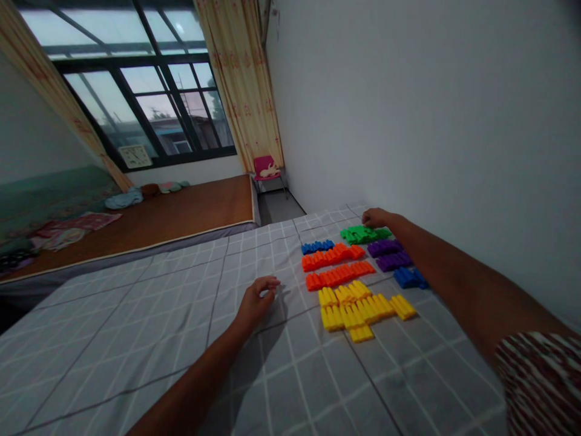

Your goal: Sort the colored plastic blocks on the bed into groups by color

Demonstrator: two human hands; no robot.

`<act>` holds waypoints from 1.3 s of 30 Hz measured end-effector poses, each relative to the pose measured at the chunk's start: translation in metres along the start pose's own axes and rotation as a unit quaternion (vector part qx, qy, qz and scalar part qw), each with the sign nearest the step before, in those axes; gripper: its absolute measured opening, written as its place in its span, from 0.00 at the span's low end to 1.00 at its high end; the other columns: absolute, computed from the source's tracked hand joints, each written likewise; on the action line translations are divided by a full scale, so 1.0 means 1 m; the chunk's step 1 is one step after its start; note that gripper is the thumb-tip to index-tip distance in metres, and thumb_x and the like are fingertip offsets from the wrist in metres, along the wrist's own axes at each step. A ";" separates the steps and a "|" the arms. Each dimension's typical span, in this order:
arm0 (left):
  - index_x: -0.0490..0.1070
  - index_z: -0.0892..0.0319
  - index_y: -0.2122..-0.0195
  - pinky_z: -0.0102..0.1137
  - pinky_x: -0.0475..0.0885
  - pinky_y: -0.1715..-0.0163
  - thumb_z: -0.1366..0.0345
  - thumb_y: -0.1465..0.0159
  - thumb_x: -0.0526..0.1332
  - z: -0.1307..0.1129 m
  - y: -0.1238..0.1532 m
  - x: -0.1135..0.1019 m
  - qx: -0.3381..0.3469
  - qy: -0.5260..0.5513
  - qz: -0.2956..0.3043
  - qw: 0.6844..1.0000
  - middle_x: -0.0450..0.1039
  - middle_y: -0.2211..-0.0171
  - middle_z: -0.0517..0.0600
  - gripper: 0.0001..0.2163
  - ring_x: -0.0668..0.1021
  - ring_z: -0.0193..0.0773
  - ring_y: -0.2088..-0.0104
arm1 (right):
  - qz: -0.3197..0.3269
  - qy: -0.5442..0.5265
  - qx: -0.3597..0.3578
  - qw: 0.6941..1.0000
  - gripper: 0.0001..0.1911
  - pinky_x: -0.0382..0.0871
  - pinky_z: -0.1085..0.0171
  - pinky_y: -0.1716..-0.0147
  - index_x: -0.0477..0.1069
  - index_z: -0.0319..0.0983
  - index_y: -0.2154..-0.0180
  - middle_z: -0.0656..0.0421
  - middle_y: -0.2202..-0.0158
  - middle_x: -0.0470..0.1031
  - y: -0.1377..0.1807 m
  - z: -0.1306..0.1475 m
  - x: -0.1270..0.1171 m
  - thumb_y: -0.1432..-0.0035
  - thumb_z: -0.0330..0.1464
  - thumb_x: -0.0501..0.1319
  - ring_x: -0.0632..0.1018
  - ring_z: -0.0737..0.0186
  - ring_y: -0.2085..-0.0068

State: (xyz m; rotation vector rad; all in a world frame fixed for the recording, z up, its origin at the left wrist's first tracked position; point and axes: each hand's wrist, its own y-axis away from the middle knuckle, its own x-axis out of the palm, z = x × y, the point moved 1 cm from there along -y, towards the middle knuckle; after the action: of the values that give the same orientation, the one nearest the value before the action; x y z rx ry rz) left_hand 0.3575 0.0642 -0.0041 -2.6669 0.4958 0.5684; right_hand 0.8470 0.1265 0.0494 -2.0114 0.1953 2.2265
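My right hand reaches to the far side of the grey checked cloth, its fingers bent down and closed at the edge of a pile of small green plastic pieces. What the fingertips hold, if anything, is hidden. My left hand hovers low over the cloth with thumb and forefinger apart and nothing between them. To its right lie two rows of orange plastic pieces and a larger group of yellow pieces. Purple pieces and blue pieces sit near my right forearm. Another small blue row lies beside the orange ones.
The checked cloth covers a wide flat surface against a white wall on the right. Beyond it are a low bed with a brown mat, a pink chair, curtains and a window holding a square clock.
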 end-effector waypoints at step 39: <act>0.58 0.47 0.37 0.61 0.52 0.42 0.43 0.40 0.58 -0.102 0.007 0.125 0.287 -0.267 0.309 0.866 0.54 0.34 0.57 0.32 0.58 0.58 0.36 | -0.139 -0.351 0.086 0.922 0.31 0.64 0.58 0.44 0.75 0.39 0.52 0.52 0.48 0.76 0.142 -0.093 0.061 0.35 0.49 0.41 0.75 0.55 0.48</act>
State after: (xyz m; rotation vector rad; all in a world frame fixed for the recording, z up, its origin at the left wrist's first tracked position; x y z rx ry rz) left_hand 0.4940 -0.0169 0.0255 -1.6528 1.1395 1.0900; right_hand 0.9056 -0.0295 -0.0195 -0.9796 0.0197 2.4593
